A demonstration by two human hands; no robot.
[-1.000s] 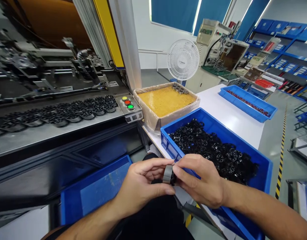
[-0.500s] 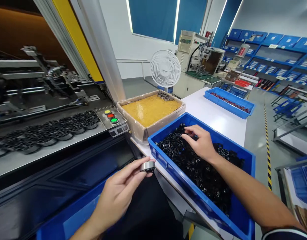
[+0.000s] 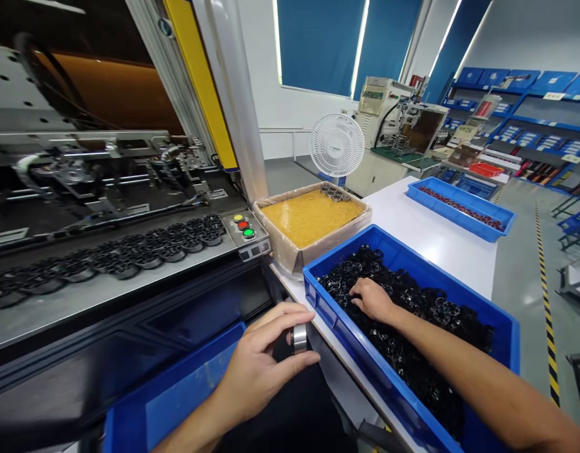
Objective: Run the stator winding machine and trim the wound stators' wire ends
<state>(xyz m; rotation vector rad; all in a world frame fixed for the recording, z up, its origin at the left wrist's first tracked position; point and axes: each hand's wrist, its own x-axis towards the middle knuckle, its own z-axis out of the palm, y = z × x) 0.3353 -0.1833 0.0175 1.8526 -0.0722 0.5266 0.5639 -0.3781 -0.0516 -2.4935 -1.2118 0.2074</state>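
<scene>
In my left hand (image 3: 266,355) a short silver metal ring (image 3: 299,338) is gripped between thumb and fingers, in front of the table edge. The ring now stands on its side, its shiny band facing right. My right hand (image 3: 372,301) reaches into a blue bin (image 3: 415,406) filled with black plastic spoked parts (image 3: 398,286). Its fingers are curled down among these parts, and the fingertips are partly hidden, so what they pinch cannot be made out.
Rows of black wheel-like parts with metal rims (image 3: 148,251) lie on the machine's ledge at left. By them is a button box (image 3: 245,236). Beyond the bin stand a plastic-lined carton (image 3: 290,251) with yellow contents, a white fan (image 3: 337,146) and a long blue tray (image 3: 460,211) of reddish parts.
My right hand has lowered into the black parts and its fingers have closed in. My left hand has turned the metal ring from lying flat to on edge. The view has shifted left.
</scene>
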